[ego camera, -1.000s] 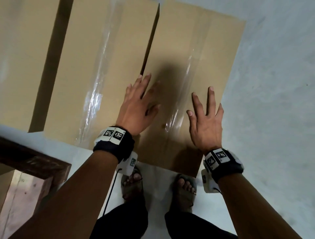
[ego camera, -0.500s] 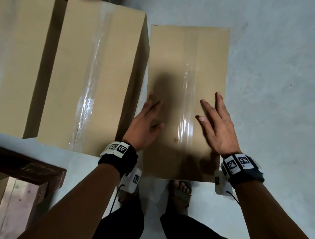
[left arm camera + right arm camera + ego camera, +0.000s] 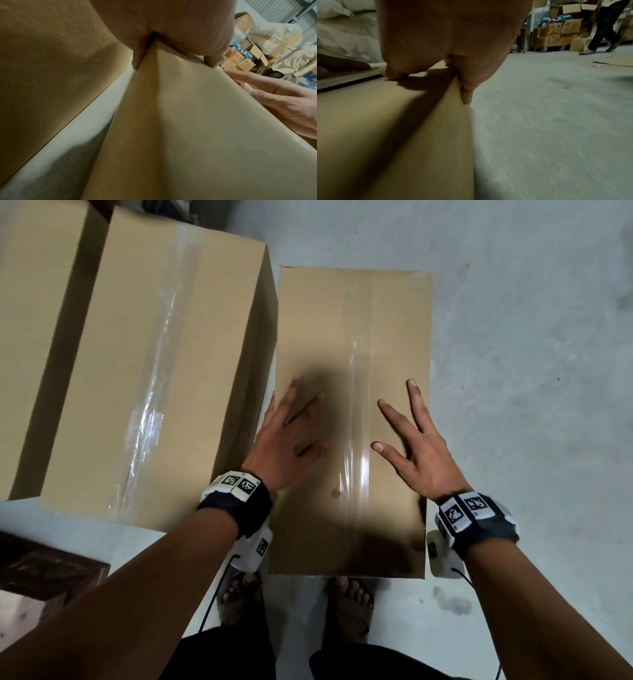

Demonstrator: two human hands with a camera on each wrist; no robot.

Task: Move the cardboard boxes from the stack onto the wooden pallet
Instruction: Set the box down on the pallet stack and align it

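A low cardboard box [image 3: 352, 320] with clear tape along its top stands on the floor just ahead of my feet. My left hand [image 3: 294, 433] lies flat on the box's left side, fingers spread and straight. In the left wrist view that box [image 3: 171, 135] has one finger down its left face and the thumb on top. My right hand [image 3: 411, 440] rests on the right side of the top, its outer fingers over the right edge. The right wrist view shows the box [image 3: 376, 135] with a finger [image 3: 467, 94] running down its right wall.
A taller taped box [image 3: 154, 371] stands close on the left, with another tall box [image 3: 34, 302] beyond it. A dark wooden pallet corner [image 3: 41, 570] sits at lower left. Bare concrete floor [image 3: 531, 371] lies to the right. Stacked cartons [image 3: 556, 32] and a walking person [image 3: 604, 27] are far off.
Both hands have come down onto the low box and spread apart towards its left and right edges. The view has pulled back, showing the whole box top.
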